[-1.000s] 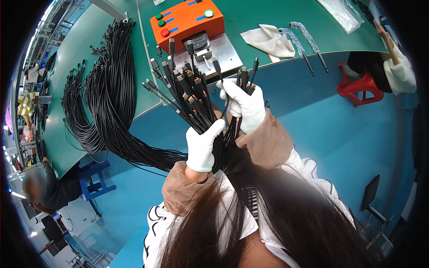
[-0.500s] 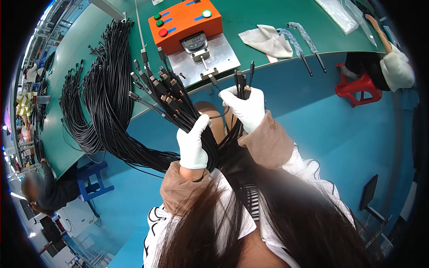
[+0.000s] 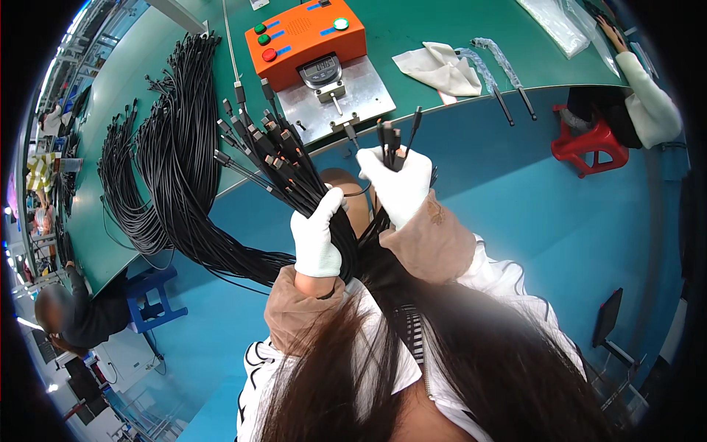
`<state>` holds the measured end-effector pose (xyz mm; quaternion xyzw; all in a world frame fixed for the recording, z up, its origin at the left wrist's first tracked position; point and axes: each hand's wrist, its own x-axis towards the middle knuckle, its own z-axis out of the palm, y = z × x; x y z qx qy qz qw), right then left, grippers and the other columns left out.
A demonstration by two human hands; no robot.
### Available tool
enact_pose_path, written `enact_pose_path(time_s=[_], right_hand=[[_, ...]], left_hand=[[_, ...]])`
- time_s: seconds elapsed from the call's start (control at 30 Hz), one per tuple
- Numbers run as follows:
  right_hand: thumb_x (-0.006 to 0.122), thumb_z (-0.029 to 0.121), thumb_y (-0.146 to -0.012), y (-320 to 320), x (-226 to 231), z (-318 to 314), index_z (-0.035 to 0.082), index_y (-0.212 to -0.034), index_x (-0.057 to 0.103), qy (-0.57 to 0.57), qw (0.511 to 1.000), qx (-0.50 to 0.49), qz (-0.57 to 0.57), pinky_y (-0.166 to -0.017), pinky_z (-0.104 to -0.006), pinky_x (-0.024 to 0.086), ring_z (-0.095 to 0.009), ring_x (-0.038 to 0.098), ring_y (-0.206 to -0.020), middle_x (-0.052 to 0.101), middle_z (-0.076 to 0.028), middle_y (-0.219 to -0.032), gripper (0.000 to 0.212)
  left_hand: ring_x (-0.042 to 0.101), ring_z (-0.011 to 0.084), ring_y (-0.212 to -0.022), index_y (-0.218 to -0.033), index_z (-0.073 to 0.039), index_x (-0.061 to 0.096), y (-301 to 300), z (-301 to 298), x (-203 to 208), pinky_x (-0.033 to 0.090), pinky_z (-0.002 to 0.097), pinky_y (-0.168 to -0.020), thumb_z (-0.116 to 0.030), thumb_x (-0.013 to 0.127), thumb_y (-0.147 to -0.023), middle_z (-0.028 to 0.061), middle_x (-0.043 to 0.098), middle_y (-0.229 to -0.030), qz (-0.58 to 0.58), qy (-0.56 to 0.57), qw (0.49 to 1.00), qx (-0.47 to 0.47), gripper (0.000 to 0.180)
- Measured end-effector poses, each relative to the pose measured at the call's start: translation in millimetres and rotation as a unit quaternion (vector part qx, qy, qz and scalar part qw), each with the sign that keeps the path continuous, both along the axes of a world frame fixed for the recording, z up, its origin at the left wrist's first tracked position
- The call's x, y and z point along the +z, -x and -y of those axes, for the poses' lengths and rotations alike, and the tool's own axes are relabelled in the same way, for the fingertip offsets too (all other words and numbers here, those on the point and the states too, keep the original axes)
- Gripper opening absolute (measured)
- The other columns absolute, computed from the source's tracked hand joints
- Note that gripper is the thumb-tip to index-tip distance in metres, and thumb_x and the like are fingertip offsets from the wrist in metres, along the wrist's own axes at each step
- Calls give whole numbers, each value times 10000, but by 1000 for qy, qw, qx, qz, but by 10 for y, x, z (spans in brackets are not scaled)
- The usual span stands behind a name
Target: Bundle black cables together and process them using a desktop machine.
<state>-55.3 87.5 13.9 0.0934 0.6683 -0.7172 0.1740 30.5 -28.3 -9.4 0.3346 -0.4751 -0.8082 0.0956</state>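
My left hand, in a white glove, is closed around a thick bundle of black cables. Their plugs fan out beyond my thumb toward the table, several with metal tips and orange showing. My right hand, gloved too, grips a smaller bunch of black cables with the plugs pointing up. One cable plug sticks out past its thumb, just short of the metal fixture plate. The cable tails run down between my arms. Behind the plate stands an orange tester box with buttons and a small digital gauge.
Heaped black cables lie on the green table at left. A pale cloth and two plastic-wrapped rods rest near the front edge. A co-worker's sleeve and a red stool are at right, a blue stool at left.
My right hand has shifted slightly left and toward me with its cables, and its wrist has turned. The gauge's reading differs. My left hand stays put. The co-worker's arm at right has moved.
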Motion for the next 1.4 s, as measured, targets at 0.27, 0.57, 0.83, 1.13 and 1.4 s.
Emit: enact_pose_path(time_s=[0.27,0.57,0.83,1.13,1.4], right_hand=[[716,173,-828,39,-58,2,21,-830,699,-2,1000,3,-1,-542,-214,415,-40,535,-583,658,-2,-680,152],[717,183,-825,50,-25,-20,14,-835,695,10,1000,14,-4,-548,-206,434,-37,559,-594,672,-9,-689,171],[723,183,-822,43,-28,-27,9,-841,695,15,1000,17,7,-554,-206,440,-43,569,-600,674,-15,-691,177],[657,101,-866,-78,-310,-543,4,-1017,681,147,981,-109,64,-424,-193,322,-21,440,-480,598,33,-699,181],[604,78,-886,250,-2317,-1526,-46,-1029,599,33,938,-235,253,-456,-263,431,-129,533,-539,599,-83,-744,190]], left_hand=[[623,172,-772,-1001,-16,589,5,-26,27,501,290,-751,-102,707,-814,61,638,-822,0,-7,1000,14,237],[612,164,-785,-999,-16,587,14,-39,39,489,283,-744,-105,709,-810,63,633,-829,-7,-23,1000,0,241],[606,159,-787,-993,-23,587,-4,-51,54,484,277,-741,-110,710,-811,54,623,-823,5,-22,1000,7,236],[590,148,-762,-983,-30,573,-58,65,67,466,279,-717,-118,692,-827,48,616,-786,-37,-2,999,-34,215],[600,170,-770,-930,-13,559,-126,296,458,485,288,-727,-91,638,-852,77,612,-783,-186,-21,981,-47,135]])
